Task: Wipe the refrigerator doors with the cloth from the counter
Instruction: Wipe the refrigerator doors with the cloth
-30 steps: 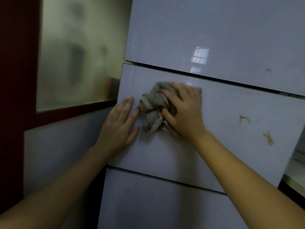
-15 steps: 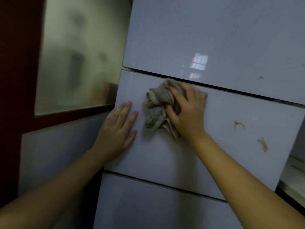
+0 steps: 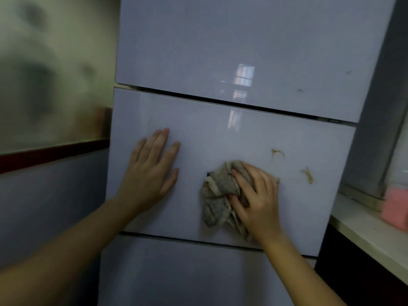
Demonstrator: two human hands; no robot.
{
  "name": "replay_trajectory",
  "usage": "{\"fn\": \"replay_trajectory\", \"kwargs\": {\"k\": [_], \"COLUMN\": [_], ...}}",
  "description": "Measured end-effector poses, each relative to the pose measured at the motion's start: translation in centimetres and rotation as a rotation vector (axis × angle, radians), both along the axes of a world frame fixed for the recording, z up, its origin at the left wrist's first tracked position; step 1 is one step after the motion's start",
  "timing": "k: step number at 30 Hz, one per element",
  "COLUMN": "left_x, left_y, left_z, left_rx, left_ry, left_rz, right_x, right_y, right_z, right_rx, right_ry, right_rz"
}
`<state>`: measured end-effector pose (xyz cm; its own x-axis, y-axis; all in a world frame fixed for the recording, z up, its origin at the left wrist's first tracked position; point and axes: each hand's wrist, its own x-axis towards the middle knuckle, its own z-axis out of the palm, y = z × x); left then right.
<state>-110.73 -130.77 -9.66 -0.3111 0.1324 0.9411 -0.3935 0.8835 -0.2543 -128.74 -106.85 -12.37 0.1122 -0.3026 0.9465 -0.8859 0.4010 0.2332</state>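
Observation:
A pale, glossy refrigerator fills the view, with an upper door [image 3: 220,51], a middle door [image 3: 220,138] and a lower door [image 3: 176,272]. My right hand [image 3: 258,199] presses a crumpled grey cloth [image 3: 217,195] flat against the lower right part of the middle door. Two brown smears [image 3: 277,153] [image 3: 308,174] mark the door just above and to the right of the cloth. My left hand [image 3: 152,171] lies flat on the same door to the left, fingers spread, holding nothing.
A light counter [image 3: 362,226] runs along the right side of the fridge, with a pink sponge [image 3: 395,208] on it. A frosted glass panel [image 3: 48,69] with a dark red frame is on the left wall.
My right hand has slid the cloth from the upper middle of the middle door down and to the right, towards the brown smears. The left hand has kept its place on the door.

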Motion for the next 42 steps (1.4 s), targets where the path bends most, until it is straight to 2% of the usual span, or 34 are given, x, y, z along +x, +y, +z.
{"fn": "replay_trajectory", "kwargs": {"k": [4,12,18,24,26,31,33,37,42], "left_x": [-3.4,-4.7,-5.0,-4.9,-4.9,-4.7,-4.7,-5.0,-5.1], "left_y": [3.5,3.1,3.2,3.4,3.4,3.4,3.4,3.5,3.6], "left_z": [0.5,-0.1,-0.1,-0.1,-0.1,0.0,0.0,-0.1,-0.1], "left_rx": [0.002,-0.015,-0.009,0.004,0.002,-0.015,-0.02,-0.023,-0.016], "left_ry": [0.023,0.096,0.106,0.103,0.107,0.106,0.113,0.124,0.131], "left_rz": [-0.023,-0.032,-0.042,-0.043,-0.038,-0.027,-0.028,-0.039,-0.025], "right_x": [-1.0,-3.2,-3.9,-3.5,-3.0,-3.3,-4.4,-6.5,-6.6], "right_y": [2.5,6.1,5.8,3.6,2.4,2.8,4.8,8.9,9.2], "right_z": [-1.7,-3.1,1.6,6.6,6.3,2.4,1.1,-0.2,5.6], "right_rx": [-0.074,-0.14,-0.192,-0.394,-0.34,0.008,0.036,-0.074,-0.269], "right_ry": [-0.065,-0.118,-0.078,-0.203,-0.169,0.084,0.1,-0.01,-0.174], "right_rz": [-0.061,-0.091,-0.089,-0.085,-0.083,-0.087,-0.094,-0.152,-0.122]}}
